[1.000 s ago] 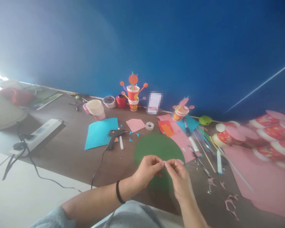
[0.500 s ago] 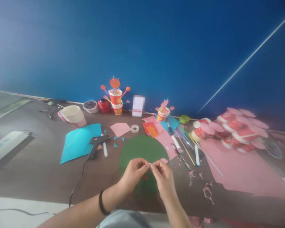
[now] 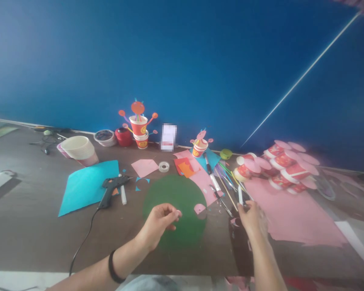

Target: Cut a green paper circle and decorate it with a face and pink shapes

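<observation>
My left hand (image 3: pixel 162 224) hovers above the green round mat (image 3: pixel 172 190) with thumb and forefinger pinched together. Something tiny and pale may be between those fingertips, too small to make out. Right of the mat, my right hand (image 3: pixel 254 220) has its fingers closed around the lower end of a white marker (image 3: pixel 240 195), hiding its blue cap. A small pink paper piece (image 3: pixel 200 209) lies on the mat's right part. Pink paper scraps (image 3: pixel 235 222) lie by my right wrist.
A glue gun (image 3: pixel 109 190) rests on blue paper (image 3: pixel 85 182) at left, its cord trailing forward. Stacked cups (image 3: pixel 80 149) stand behind. Decorated cup figures (image 3: pixel 138 126) stand near the wall. Scissors (image 3: pixel 223 202), sticks, a tape roll (image 3: pixel 164 166) and pink sheets (image 3: pixel 297 210) surround the mat.
My right hand has left my left hand and moved right to the white marker, uncovering the pink piece on the mat. My left hand stays pinched over the mat. The view has shifted slightly right.
</observation>
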Action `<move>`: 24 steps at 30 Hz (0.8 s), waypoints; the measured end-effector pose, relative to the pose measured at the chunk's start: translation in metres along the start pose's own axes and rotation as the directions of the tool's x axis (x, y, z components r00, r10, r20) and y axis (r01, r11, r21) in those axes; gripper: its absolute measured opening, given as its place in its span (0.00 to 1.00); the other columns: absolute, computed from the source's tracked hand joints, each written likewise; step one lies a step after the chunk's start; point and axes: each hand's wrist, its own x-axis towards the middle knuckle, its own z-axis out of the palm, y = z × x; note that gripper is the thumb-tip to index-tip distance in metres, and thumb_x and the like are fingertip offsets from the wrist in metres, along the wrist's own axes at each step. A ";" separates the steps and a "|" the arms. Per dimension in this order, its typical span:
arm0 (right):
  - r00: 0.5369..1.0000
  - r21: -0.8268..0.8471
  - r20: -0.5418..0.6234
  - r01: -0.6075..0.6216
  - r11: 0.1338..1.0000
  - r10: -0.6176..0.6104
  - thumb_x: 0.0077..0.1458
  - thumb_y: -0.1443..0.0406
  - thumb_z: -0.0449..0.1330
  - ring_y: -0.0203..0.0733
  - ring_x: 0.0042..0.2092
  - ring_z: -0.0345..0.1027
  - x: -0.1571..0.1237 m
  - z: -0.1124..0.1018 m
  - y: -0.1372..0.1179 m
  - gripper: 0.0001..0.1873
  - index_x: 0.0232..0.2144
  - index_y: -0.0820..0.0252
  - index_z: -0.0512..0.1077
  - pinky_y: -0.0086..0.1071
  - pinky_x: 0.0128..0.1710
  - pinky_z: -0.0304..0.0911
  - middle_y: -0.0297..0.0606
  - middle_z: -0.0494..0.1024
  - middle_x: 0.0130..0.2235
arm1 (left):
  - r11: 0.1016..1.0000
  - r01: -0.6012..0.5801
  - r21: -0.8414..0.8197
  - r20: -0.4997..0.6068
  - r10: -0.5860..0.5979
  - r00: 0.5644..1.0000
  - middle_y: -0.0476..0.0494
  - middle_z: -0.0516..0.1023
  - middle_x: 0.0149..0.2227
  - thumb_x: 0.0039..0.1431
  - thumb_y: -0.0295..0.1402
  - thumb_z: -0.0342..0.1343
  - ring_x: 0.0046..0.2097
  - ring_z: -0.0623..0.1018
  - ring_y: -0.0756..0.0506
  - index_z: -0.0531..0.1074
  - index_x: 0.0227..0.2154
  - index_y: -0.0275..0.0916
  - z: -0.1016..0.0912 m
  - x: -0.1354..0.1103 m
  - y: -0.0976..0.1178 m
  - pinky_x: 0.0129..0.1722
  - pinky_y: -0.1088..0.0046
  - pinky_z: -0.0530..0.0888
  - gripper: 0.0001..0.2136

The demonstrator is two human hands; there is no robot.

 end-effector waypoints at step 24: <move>0.981 -0.225 0.089 0.186 0.956 -0.170 0.44 0.60 0.55 0.56 0.44 0.69 0.067 0.032 0.046 0.21 0.39 0.66 0.74 0.41 0.44 0.60 0.52 0.77 0.38 | 0.929 0.124 -0.348 0.048 -0.114 0.992 0.42 0.76 0.32 0.45 0.35 0.65 0.28 0.71 0.53 0.69 0.25 0.34 0.002 -0.005 0.007 0.22 0.81 0.70 0.11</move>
